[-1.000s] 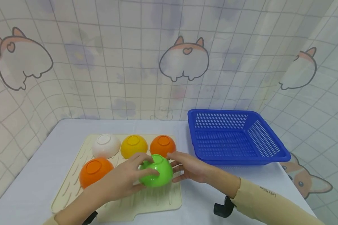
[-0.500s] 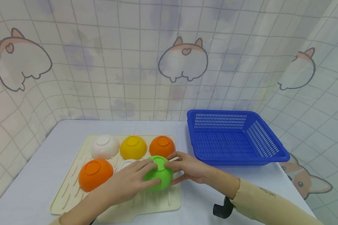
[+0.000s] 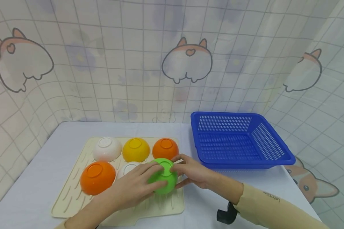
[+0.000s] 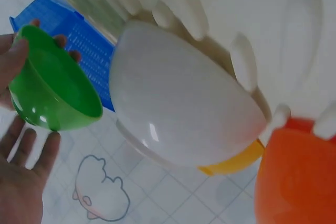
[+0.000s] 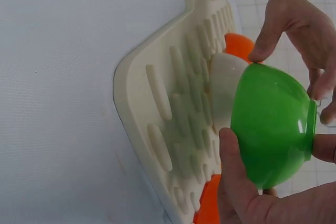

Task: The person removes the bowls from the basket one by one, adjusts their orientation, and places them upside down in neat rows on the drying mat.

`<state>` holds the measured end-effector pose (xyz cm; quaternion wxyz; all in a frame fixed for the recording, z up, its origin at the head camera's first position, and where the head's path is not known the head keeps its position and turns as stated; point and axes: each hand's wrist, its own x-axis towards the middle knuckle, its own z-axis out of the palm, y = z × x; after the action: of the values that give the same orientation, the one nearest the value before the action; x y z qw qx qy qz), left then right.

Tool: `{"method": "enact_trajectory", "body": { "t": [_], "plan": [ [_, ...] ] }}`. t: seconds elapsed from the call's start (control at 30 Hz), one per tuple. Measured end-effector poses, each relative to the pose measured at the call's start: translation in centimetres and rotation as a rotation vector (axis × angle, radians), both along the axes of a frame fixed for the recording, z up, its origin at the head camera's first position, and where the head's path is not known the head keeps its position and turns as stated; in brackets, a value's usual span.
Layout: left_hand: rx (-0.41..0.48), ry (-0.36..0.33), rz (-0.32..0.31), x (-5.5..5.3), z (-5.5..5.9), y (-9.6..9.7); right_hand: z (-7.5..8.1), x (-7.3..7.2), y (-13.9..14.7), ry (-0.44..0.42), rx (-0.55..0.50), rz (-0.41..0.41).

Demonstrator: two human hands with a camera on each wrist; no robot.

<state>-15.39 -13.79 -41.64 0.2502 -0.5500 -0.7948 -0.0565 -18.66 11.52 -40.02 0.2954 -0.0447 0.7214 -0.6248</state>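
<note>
A green bowl (image 3: 164, 176), base up, is held just above the cream draining mat (image 3: 175, 202), near the mat's right edge. Both hands are on it. My left hand (image 3: 137, 183) grips it from the left, fingers over the base and thumb lower on the side. From the right, my right hand (image 3: 193, 171) holds it too; the right wrist view shows that thumb on the wall of the green bowl (image 5: 270, 124). Behind the left fingers, a white bowl (image 3: 128, 167) is partly hidden. An orange bowl (image 3: 165, 149) sits just beyond the green one.
Upside down on the mat stand a white bowl (image 3: 107, 152), a yellow bowl (image 3: 136, 154) and, at the left, an orange bowl (image 3: 96, 181). A blue slotted basket (image 3: 246, 165) is at the right. A patterned curtain (image 3: 111, 79) hangs behind the white table (image 3: 218, 184).
The green bowl has shifted slightly right and down with my left hand. My right fingers have closed onto it. A white bowl has come partly into sight behind the left hand.
</note>
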Motion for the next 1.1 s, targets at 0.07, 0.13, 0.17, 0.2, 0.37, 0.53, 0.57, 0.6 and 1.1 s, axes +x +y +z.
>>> {"method": "enact_trajectory", "body": {
  "t": [0.07,0.13,0.17,0.2,0.37,0.53,0.57,0.6,1.1],
  "plan": [
    [0.037,-0.073,0.042,0.1,-0.1,0.2,0.0,0.1,0.0,0.008,0.003,-0.008],
    [0.063,-0.157,0.107,0.1,-0.2,0.3,-0.1,0.1,0.0,0.018,0.006,-0.017],
    [0.076,-0.196,0.143,0.1,-0.2,0.4,0.0,0.2,-0.1,0.023,0.007,-0.023],
    [0.088,-0.237,0.175,0.1,-0.3,0.5,-0.1,0.2,-0.1,0.028,0.007,-0.028],
    [0.153,-0.411,0.273,-0.1,-0.8,0.6,0.0,0.0,0.0,0.044,0.001,-0.045],
    [0.187,-0.463,0.284,-0.5,-0.9,0.8,0.3,0.0,-0.1,0.061,-0.004,-0.048],
    [0.193,-0.461,0.283,-0.6,-0.9,0.8,0.3,0.0,-0.2,0.065,-0.006,-0.050],
    [0.196,-0.459,0.283,-0.7,-0.8,0.8,0.3,0.0,-0.2,0.070,-0.006,-0.053],
    [0.271,-0.525,0.283,-1.6,-1.5,1.0,-0.8,0.9,0.4,0.786,0.406,0.217]
  ]
}}
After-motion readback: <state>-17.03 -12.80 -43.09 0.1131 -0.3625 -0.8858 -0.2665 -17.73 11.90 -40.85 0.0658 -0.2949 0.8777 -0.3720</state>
